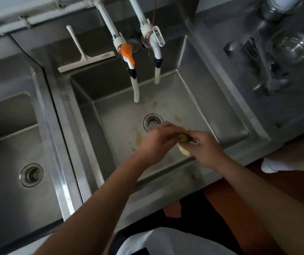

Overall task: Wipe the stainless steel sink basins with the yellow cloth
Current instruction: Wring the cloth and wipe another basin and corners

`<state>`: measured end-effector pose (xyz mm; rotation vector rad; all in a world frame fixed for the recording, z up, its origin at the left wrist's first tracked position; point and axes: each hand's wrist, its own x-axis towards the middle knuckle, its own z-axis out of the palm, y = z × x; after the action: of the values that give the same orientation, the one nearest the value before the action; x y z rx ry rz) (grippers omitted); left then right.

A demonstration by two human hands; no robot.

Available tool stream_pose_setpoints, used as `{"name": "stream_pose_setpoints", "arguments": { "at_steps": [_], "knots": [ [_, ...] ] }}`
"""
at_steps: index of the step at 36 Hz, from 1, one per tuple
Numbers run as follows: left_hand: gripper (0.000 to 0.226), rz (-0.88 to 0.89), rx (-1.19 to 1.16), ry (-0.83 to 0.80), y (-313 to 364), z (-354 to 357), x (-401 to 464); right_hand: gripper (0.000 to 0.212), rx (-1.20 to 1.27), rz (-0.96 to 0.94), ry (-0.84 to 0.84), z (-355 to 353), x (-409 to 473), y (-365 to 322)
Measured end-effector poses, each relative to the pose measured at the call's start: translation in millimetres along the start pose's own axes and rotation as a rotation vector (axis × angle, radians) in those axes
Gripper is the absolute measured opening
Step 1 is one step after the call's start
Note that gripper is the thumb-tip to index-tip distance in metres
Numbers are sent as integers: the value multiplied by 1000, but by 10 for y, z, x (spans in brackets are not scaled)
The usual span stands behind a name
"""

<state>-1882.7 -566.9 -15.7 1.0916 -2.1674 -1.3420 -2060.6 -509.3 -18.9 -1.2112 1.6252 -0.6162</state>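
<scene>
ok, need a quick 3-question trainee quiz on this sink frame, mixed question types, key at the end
1. True or false: both hands hold the yellow cloth over the middle basin.
2. The white squeegee lies: A) in the left basin, B) on the ledge behind the middle basin, C) on the floor.
3. Fill in: the tap with the orange handle stands to the ___ of the other white tap.

Key:
1. True; left hand and right hand both grip it near the drain strainer.
2. B
3. left
</scene>
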Motion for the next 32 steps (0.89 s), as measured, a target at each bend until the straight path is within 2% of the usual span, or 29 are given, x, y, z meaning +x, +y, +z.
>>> {"name": "stream_pose_setpoints", "arguments": {
  "at_steps": [3, 5, 8, 11, 14, 16, 19, 21, 23, 29, 32],
  "knots": [
    [30, -122, 1, 99, -93, -81, 117, 4, 5, -7, -38, 25, 306, 47],
    [34, -254, -4, 144, -157, -112, 180, 14, 29, 17, -98, 53, 500, 101],
    [40, -452, 66, 223, -243, -59, 242, 9, 75, 83, -177, 72, 765, 263],
    [47, -740, 63, 282, -404, 132, 278, 10, 142, 280, -189, -4, 1029, 597],
    [53, -1012, 22, 264, -666, 475, 228, 18, 119, 487, -94, -171, 1324, 1093],
    [68, -1158, 23, 173, -829, 737, 172, 18, 48, 587, -13, -310, 1556, 1543],
    [88, -1324, 104, 72, -953, 993, 81, 38, -83, 698, 126, -495, 1760, 1798],
    [91, -1381, 155, 64, -978, 1007, 13, 40, -246, 703, 195, -591, 1843, 1812],
    [91, -1364, 258, 97, -1006, 915, -52, 40, -303, 727, 255, -629, 1952, 1903],
    [81, -1153, 689, 210, -1189, 393, -260, 53, -306, 745, 149, -280, 2184, 2103],
    [76, -1128, 698, 227, -1308, 215, -271, 40, -264, 679, 194, -75, 2272, 2122]
  ]
}}
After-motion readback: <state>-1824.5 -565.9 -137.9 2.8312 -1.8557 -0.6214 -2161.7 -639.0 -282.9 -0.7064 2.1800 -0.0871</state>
